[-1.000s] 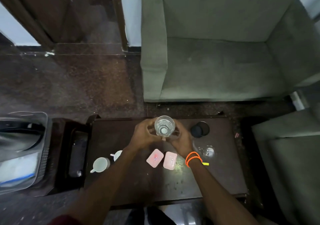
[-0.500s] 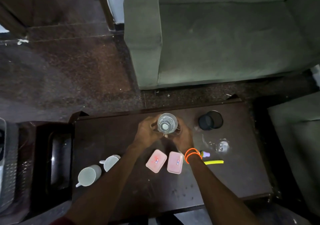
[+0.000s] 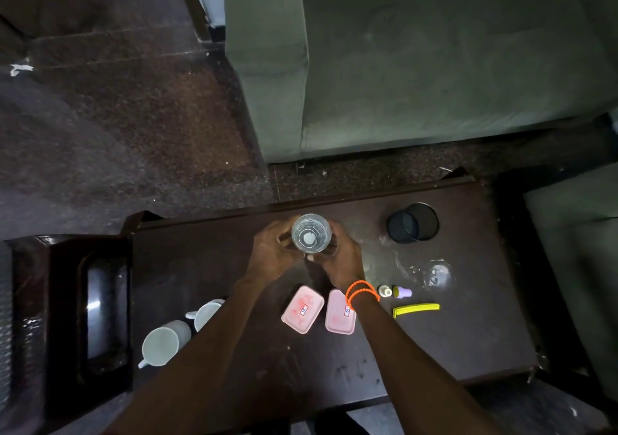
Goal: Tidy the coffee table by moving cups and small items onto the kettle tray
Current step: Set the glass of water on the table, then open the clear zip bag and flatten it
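Note:
Both hands wrap a clear plastic bottle (image 3: 311, 233) with a white cap, standing upright near the far edge of the dark coffee table (image 3: 468, 344). My left hand (image 3: 271, 254) grips its left side, my right hand (image 3: 341, 260) its right side. Two white mugs (image 3: 165, 344) (image 3: 206, 314) lie at the table's left end. Two pink lidded boxes (image 3: 302, 309) (image 3: 340, 312) sit just in front of my wrists. A dark tray (image 3: 107, 311) rests on a lower stand to the left of the table.
A black mesh cup (image 3: 413, 223) lies at the far right, with a clear glass (image 3: 434, 274) below it. A small white bottle (image 3: 385, 290), a purple cap (image 3: 402, 291) and a yellow clip (image 3: 416, 310) lie right of my right wrist. A green sofa (image 3: 418, 66) stands beyond the table.
The camera has tilted down and shifted, so the table sits lower-centre and more of its right end shows. Both hands stay on the bottle in the same spot.

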